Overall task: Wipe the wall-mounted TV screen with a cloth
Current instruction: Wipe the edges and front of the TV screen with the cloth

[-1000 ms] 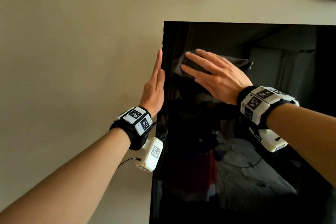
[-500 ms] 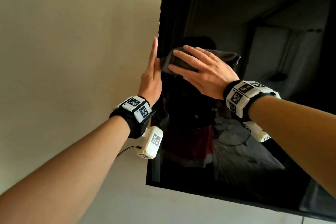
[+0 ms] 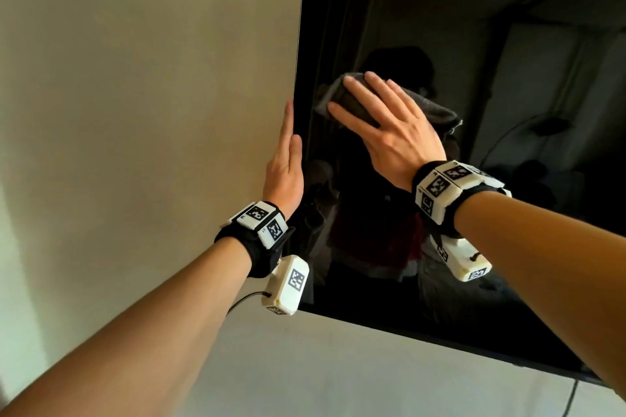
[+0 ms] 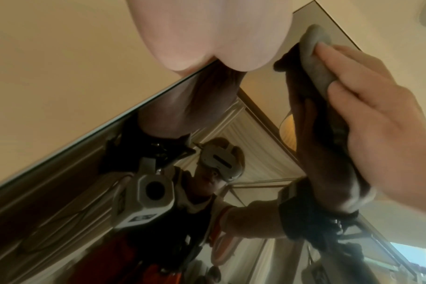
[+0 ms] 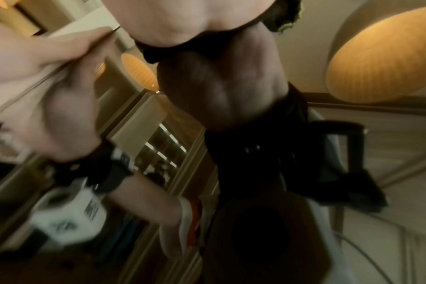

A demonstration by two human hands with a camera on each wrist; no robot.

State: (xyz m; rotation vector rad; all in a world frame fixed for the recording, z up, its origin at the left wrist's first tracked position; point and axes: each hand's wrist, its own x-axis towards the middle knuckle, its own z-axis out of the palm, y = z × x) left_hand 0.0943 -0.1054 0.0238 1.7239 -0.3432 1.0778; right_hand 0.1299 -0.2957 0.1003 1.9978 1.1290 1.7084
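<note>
The black wall-mounted TV screen (image 3: 508,44) fills the right of the head view. A dark grey cloth (image 3: 437,111) lies flat against it near its left side. My right hand (image 3: 382,118) presses the cloth onto the glass with straight, spread fingers. My left hand (image 3: 288,152) stands flat with straight fingers along the TV's left edge, touching it. In the left wrist view the cloth (image 4: 314,44) shows under the right hand's fingers (image 4: 353,76), mirrored in the screen (image 4: 85,201). The right wrist view shows my left hand (image 5: 49,92) at the screen's edge.
A plain beige wall (image 3: 152,111) lies left of and below the TV. The TV's bottom edge (image 3: 440,335) runs across the lower right, with a thin cable (image 3: 572,396) hanging below it. The glass reflects the room and the person.
Both hands have slid down the TV: the right with the cloth down the glass, the left down the left edge. The top edge has left the view and the bottom edge has come in.
</note>
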